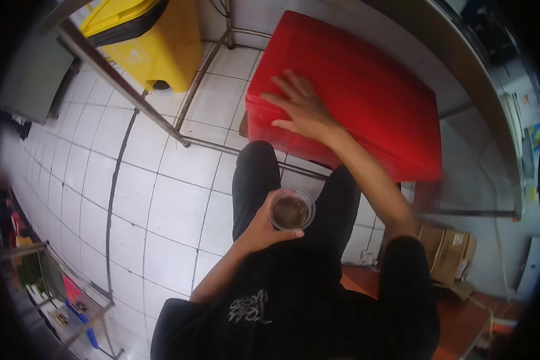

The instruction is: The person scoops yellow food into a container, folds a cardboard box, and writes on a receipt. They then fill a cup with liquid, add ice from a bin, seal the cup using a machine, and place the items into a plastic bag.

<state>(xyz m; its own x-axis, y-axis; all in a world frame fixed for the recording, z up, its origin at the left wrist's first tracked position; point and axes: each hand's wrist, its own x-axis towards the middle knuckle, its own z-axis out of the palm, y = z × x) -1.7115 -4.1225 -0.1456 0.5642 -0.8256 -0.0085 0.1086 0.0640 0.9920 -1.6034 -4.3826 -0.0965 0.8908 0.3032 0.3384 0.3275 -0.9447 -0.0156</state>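
Note:
My left hand [266, 225] is wrapped round a clear round cup [292, 211] with brownish liquid in it, held above my lap between my thighs. My right hand [303, 108] is stretched out with its fingers spread over the near left part of a large red box [348, 90]. Nothing shows between those fingers, which are slightly blurred. Whether the palm touches the box's top I cannot tell.
A metal frame [213, 146] runs around the red box. Beyond it at the upper left stands a yellow bin [156, 54] on the white tiled floor [174, 198]. Cardboard boxes [450, 255] lie at the right, and a shelf with assorted items is at the lower left.

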